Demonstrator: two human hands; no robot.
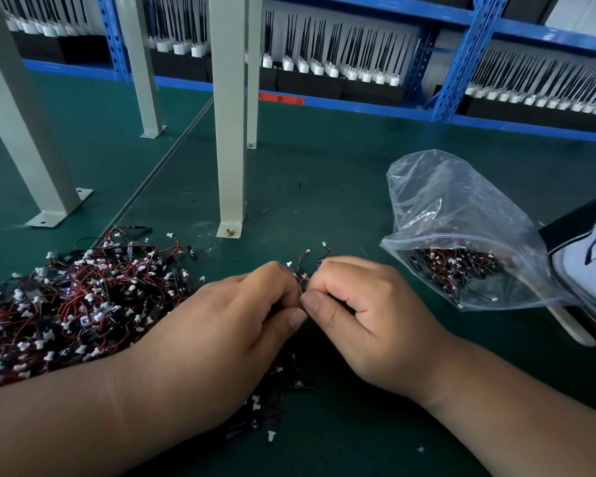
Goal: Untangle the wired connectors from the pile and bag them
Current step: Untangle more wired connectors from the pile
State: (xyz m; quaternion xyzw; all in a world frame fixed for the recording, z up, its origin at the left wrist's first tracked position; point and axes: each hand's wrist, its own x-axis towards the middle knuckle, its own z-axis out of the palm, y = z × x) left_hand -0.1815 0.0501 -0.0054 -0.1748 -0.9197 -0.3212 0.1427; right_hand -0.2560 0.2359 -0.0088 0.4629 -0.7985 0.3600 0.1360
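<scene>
The left hand (241, 325) and right hand (369, 315) meet thumb to thumb, each grip pinched on a small tangle of wired connectors (304, 271) whose red-black leads point away, white plugs at the far ends. The pile (76, 304) lies left on the green worktop (324, 187), the partly filled bag (444, 201) right; beyond stand grey posts (229, 132) and blue shelving (468, 53).

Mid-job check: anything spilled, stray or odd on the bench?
Nothing damaged. A few stray connectors lie under the left forearm, apart from the main pile, easy to miss or sweep away. The left hand and right hand pinch a small tangle.
</scene>
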